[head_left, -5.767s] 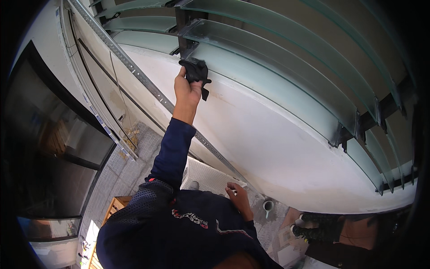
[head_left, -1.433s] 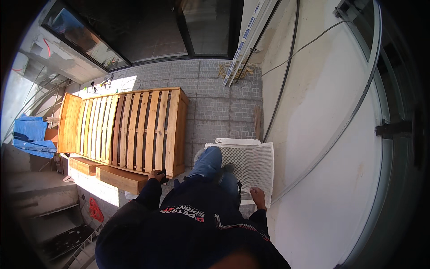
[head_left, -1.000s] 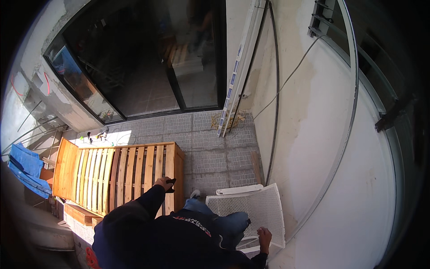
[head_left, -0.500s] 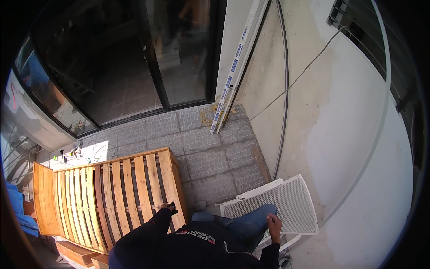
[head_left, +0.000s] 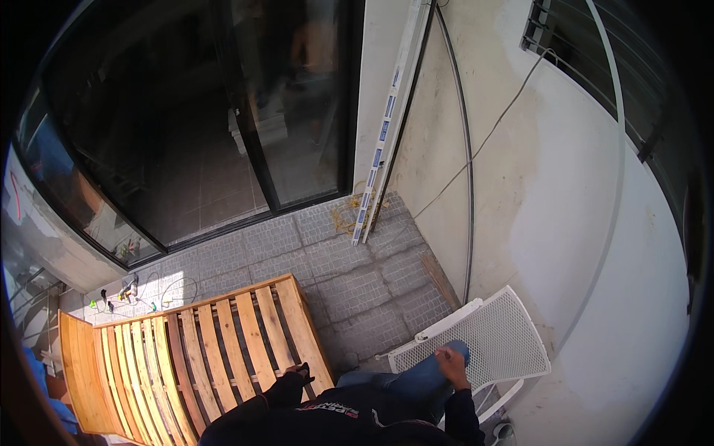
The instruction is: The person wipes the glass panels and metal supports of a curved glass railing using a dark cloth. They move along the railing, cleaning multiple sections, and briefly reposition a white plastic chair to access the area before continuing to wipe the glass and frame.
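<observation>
Head cam: L hand is over the near right end of a slatted wooden frame, grip closed round a small blk item, prob. soft; contact w/ the slats unclear. R hand is at the knee of the jeans, w/ a wht mesh panel just beyond; fingers bent inward, can't tell if that grip is pinching sth. or whether it touches the knee. Mesh panel is on the near right, beside the wall; a wht cup is at the near edge, below it.

Gray paving runs b/w frame & wall. Far side: dk glass door, plus long wht strips w/ blue labels leaning in the corner, yellow tangle at their foot. Blk pipe & gray cable cross ea. other on the wall; louvered window far right. Small tools lie on sunlit paving, left, past the frame; blue sheet at near left.
</observation>
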`<state>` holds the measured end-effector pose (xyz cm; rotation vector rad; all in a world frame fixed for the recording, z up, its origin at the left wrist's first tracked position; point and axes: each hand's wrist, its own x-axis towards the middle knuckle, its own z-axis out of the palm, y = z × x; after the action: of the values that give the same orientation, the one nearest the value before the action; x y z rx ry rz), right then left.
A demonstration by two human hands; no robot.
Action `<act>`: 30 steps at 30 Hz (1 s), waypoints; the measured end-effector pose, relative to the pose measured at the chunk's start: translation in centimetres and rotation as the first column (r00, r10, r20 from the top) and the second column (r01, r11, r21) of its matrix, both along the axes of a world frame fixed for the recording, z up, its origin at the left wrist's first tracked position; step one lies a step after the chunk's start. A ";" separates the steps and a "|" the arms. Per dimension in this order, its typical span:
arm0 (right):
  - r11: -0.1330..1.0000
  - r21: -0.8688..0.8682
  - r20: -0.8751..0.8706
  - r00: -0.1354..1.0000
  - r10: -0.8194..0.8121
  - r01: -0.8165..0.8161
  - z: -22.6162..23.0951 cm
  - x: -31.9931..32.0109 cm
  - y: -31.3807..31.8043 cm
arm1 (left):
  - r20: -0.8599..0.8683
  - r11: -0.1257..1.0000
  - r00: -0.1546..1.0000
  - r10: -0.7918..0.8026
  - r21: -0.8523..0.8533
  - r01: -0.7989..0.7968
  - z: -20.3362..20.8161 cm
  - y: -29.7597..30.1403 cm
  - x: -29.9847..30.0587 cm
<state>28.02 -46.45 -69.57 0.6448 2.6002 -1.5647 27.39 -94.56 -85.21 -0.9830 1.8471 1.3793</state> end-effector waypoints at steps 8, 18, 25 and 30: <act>0.987 0.049 -0.028 0.988 -0.149 0.150 2.4 3.4 -3.6 | -0.167 0.963 0.977 -0.133 -0.253 0.088 0.0 -6.5 -11.7; 0.976 0.101 -0.116 0.976 -0.182 0.194 5.0 2.9 -4.9 | -0.021 0.991 0.990 -0.136 0.005 0.136 -6.2 -3.9 -7.0; 0.971 0.135 -0.012 0.980 -0.198 0.198 6.3 2.4 -5.7 | 0.082 0.964 0.982 -0.170 0.220 0.149 -6.4 -0.8 -3.9; 0.977 0.142 -0.041 0.987 -0.156 0.161 5.2 2.5 -5.0 | 0.100 0.994 0.990 -0.102 0.037 0.099 -7.1 -3.1 -6.2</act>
<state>30.56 -51.48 -64.38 0.8664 2.7670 -1.4423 21.23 -97.63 -92.31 -0.9141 1.7694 1.2715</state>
